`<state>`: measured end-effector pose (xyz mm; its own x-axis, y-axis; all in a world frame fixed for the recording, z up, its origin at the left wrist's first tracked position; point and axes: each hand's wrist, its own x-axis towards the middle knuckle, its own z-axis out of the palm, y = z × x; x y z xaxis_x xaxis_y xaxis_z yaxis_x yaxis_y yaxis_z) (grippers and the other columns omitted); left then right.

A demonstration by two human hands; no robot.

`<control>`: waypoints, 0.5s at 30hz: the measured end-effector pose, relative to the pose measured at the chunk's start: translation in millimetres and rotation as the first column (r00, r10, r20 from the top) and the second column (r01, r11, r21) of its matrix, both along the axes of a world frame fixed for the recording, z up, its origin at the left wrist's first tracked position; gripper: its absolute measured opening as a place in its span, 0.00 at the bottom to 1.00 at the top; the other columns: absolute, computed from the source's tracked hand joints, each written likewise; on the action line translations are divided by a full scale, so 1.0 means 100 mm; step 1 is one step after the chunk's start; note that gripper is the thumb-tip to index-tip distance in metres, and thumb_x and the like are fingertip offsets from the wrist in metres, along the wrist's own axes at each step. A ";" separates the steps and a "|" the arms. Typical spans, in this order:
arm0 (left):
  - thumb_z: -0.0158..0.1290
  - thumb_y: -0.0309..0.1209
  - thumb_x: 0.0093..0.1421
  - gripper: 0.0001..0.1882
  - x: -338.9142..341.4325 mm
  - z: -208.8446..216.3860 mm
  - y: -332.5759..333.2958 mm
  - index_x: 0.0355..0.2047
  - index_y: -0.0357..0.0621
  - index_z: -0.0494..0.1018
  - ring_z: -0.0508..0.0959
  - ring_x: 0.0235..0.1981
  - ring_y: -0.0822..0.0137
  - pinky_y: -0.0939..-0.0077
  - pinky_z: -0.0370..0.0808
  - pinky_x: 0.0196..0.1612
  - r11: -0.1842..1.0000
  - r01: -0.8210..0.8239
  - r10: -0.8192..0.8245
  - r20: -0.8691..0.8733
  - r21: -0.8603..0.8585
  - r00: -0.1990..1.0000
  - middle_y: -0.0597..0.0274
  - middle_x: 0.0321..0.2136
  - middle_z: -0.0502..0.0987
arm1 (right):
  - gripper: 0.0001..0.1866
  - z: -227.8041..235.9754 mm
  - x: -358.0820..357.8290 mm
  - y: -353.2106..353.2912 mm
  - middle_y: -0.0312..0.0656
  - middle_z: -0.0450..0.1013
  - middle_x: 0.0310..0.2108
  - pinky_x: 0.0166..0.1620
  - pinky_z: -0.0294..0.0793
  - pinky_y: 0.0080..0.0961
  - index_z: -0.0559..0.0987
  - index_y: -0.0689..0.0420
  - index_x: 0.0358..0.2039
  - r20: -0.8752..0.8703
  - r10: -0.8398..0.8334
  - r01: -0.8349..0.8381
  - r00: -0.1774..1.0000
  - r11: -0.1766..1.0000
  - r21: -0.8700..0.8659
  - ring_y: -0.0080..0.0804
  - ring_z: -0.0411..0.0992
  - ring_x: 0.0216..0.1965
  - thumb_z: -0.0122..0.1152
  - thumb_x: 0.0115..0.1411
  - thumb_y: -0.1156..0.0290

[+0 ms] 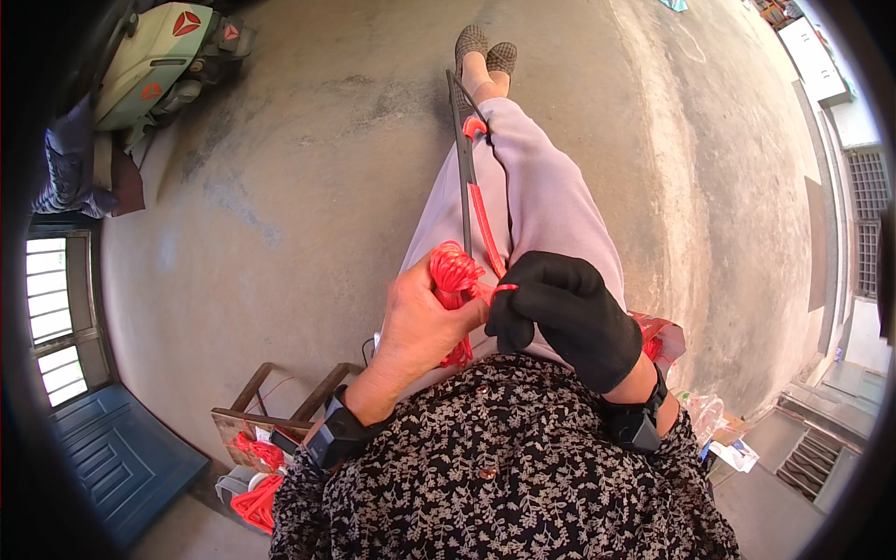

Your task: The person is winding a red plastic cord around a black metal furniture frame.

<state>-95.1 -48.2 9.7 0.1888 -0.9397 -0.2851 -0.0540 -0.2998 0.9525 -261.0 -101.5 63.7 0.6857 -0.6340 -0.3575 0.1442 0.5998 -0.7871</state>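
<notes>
In my bare left hand (pixel 418 319) is a bundle of glossy red plastic cord (pixel 455 265), its loops bulging above the thumb and hanging below the palm. My right hand (pixel 571 315), in a black glove, is closed with thumb and fingers pinching the red cord just right of the bundle. The two hands almost touch over my lap. Between my legs, a thin dark rod (pixel 466 201) extends toward my feet. Beside it a flat red strip (pixel 485 230) runs down to the right hand. A curved red piece (pixel 475 126) sits farther up, near the shins.
A wooden stool or frame (pixel 254 392) stands at my left, with more red cord (pixel 257 504) by it. Red material (pixel 661 336) and a clear plastic bag (pixel 707 413) lie at my right. A scooter (pixel 154 70) is at far left, above a blue door (pixel 121 457).
</notes>
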 end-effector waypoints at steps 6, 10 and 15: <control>0.63 0.24 0.46 0.12 0.09 -0.13 0.02 0.31 0.37 0.73 0.72 0.26 0.79 0.80 0.72 0.33 0.998 -0.055 0.057 0.129 -0.024 0.990 0.68 0.24 0.75 | 0.07 0.07 -0.02 0.10 0.33 0.70 0.23 0.32 0.68 0.17 0.76 0.61 0.31 -0.069 -0.017 0.012 0.997 0.997 -0.078 0.17 0.68 0.26 0.53 0.62 0.72; 0.62 0.25 0.49 0.16 0.15 -0.16 0.04 0.37 0.36 0.72 0.72 0.27 0.80 0.81 0.72 0.31 0.998 -0.068 0.068 -0.042 -0.017 0.997 0.71 0.26 0.74 | 0.06 0.21 -0.02 0.03 0.32 0.70 0.25 0.29 0.67 0.15 0.77 0.61 0.32 -0.183 0.025 -0.041 0.983 0.996 -0.081 0.14 0.67 0.25 0.53 0.62 0.72; 0.60 0.27 0.54 0.18 0.48 -0.07 0.11 0.44 0.38 0.70 0.72 0.29 0.80 0.82 0.71 0.34 0.998 -0.044 0.055 -0.232 0.054 0.971 0.70 0.29 0.74 | 0.07 -0.04 -0.09 -0.12 0.33 0.71 0.24 0.28 0.67 0.15 0.77 0.61 0.35 -0.197 -0.127 0.103 0.972 0.986 -0.132 0.14 0.67 0.24 0.54 0.61 0.71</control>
